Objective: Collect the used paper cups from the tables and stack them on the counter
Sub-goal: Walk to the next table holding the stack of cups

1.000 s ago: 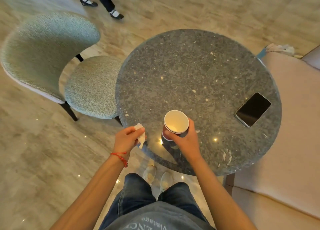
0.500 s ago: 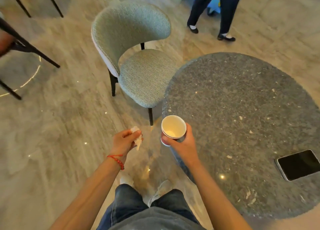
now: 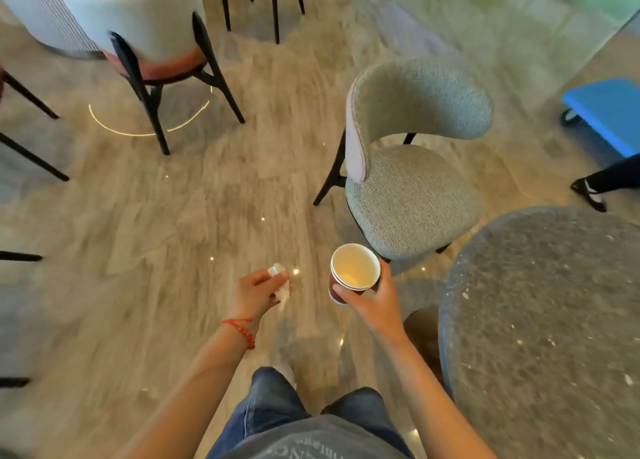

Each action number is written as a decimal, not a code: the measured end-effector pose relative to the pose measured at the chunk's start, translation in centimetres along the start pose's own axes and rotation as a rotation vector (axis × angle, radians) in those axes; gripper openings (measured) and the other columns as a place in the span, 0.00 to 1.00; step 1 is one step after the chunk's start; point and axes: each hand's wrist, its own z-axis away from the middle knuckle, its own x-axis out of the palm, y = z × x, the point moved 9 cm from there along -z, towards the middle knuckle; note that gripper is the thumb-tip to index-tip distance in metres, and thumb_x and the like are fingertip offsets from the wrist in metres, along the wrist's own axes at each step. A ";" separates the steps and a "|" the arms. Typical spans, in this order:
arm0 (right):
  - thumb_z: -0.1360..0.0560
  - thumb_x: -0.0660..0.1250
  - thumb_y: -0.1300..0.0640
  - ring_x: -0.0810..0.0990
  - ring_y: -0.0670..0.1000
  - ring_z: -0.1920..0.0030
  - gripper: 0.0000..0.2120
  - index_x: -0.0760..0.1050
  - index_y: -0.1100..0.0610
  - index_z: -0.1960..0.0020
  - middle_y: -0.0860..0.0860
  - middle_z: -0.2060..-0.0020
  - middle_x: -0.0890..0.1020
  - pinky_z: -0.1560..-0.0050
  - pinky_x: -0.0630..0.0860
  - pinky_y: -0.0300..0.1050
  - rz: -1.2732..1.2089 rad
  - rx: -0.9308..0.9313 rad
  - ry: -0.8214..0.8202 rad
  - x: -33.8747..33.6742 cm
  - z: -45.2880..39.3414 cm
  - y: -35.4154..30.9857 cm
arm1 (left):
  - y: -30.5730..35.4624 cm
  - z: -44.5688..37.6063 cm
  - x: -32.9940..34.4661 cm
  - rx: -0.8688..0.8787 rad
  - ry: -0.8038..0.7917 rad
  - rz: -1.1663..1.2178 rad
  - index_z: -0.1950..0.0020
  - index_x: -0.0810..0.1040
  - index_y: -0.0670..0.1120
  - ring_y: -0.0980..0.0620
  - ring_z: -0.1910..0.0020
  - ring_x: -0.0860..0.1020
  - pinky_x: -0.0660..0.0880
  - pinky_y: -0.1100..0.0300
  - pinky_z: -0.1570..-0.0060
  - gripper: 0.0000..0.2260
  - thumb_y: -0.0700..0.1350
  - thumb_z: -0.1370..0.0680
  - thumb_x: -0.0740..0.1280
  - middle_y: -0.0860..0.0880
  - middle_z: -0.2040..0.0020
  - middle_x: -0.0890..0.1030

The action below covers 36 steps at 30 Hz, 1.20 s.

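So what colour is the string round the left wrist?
Red: a thin red string bracelet, clearest in the head view.

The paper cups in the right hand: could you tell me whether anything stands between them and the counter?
The counter is not in view, so the full path cannot be judged. The right hand holds the paper cups over open floor; the grey chair stands just beyond them, to the right.

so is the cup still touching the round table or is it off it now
Apart. The head view shows the paper cup held in the right hand over bare floor, left of the round table edge.
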 end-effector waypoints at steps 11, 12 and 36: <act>0.37 0.80 0.56 0.77 0.41 0.46 0.29 0.68 0.44 0.43 0.42 0.48 0.77 0.47 0.74 0.38 0.019 -0.028 -0.179 12.0 -5.7 -4.4 | 5.4 -5.4 -9.8 0.005 0.155 0.146 0.61 0.80 0.40 0.50 0.63 0.81 0.76 0.65 0.66 0.05 0.39 0.26 0.69 0.44 0.63 0.81; 0.37 0.80 0.56 0.77 0.42 0.46 0.30 0.68 0.45 0.42 0.43 0.47 0.77 0.47 0.74 0.38 0.016 -0.035 -0.187 12.6 -6.5 -4.9 | 6.0 -6.1 -10.2 0.005 0.167 0.164 0.61 0.80 0.40 0.52 0.65 0.81 0.76 0.66 0.67 0.04 0.39 0.26 0.69 0.44 0.63 0.81; 0.37 0.80 0.57 0.75 0.32 0.50 0.28 0.69 0.43 0.44 0.40 0.49 0.78 0.55 0.70 0.24 0.053 -0.139 -0.490 29.4 -36.2 -17.2 | 26.0 -27.1 -14.4 0.083 0.397 0.280 0.60 0.80 0.40 0.50 0.65 0.74 0.72 0.67 0.70 0.04 0.40 0.27 0.71 0.41 0.60 0.78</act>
